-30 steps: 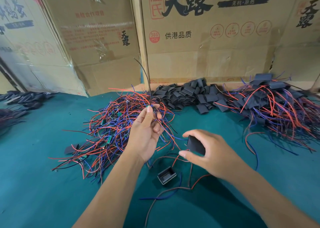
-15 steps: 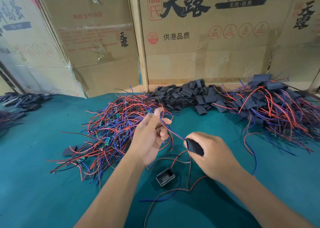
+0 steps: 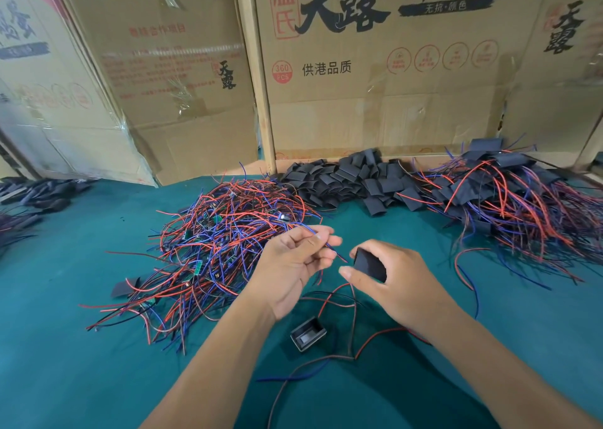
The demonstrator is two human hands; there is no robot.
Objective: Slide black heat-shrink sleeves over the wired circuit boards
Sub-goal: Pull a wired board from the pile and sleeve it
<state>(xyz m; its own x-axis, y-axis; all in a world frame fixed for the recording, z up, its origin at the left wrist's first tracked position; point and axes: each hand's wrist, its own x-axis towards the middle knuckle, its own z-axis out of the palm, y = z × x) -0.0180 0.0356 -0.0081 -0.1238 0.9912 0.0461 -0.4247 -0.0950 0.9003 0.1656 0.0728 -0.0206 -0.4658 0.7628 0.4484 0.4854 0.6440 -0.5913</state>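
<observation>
My left hand (image 3: 293, 265) pinches a thin bundle of blue and red wires (image 3: 332, 249) drawn from the tangled pile of wired circuit boards (image 3: 215, 245). The wire tips point toward a black heat-shrink sleeve (image 3: 370, 264) that my right hand (image 3: 398, 285) holds between thumb and fingers. The wire ends sit just left of the sleeve's mouth, a small gap apart. The board on these wires is hidden in my left hand.
A heap of loose black sleeves (image 3: 352, 180) lies at the back centre. Sleeved boards with wires (image 3: 509, 200) pile up at the right. A small black rectangular part (image 3: 308, 334) and stray wires lie on the green table (image 3: 98, 363) below my hands. Cardboard boxes (image 3: 375, 69) wall the back.
My left hand has come down and right with the wires, bringing their ends close to the sleeve. My right hand has turned the sleeve's mouth toward them.
</observation>
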